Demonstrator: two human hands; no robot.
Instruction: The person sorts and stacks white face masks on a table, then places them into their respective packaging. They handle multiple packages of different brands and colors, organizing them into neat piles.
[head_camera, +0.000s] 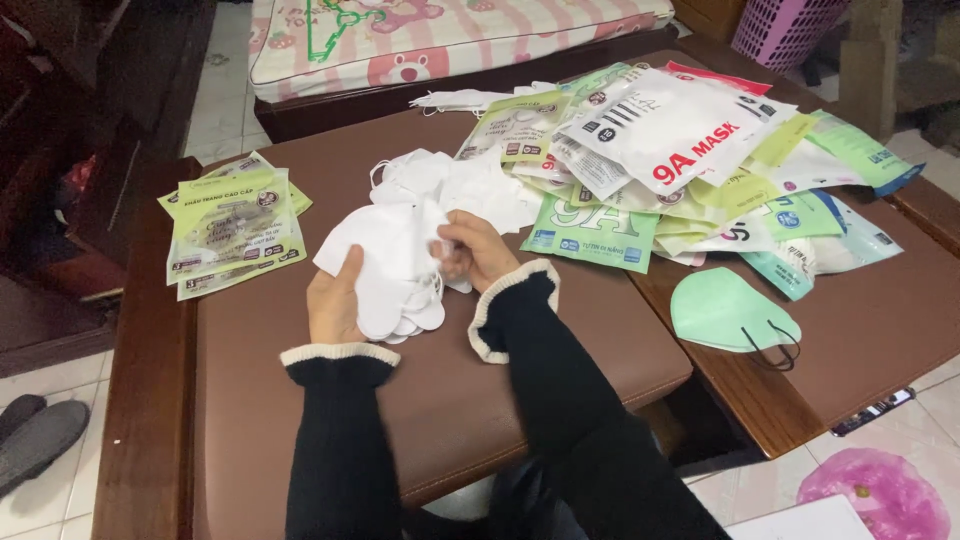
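Your left hand (335, 300) grips the white mask stack (392, 268) at frame center, fingers closed on its left edge. Right hand (478, 250) pinches the stack's right side w/ closed fingers. Stack lies btwn both hands, long axis running lower right to upper left.

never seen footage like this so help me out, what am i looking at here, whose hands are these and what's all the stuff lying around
There is one picture, taken by a camera worn on a person's head, looking down at their own two bare hands in black sleeves with cream cuffs. The left hand and the right hand together hold a stack of white masks above a brown cushion. More white masks lie in a loose pile just beyond. To the left lies a small stack of green packets; to the right, a big heap of packets. A single green mask lies on the wooden table.
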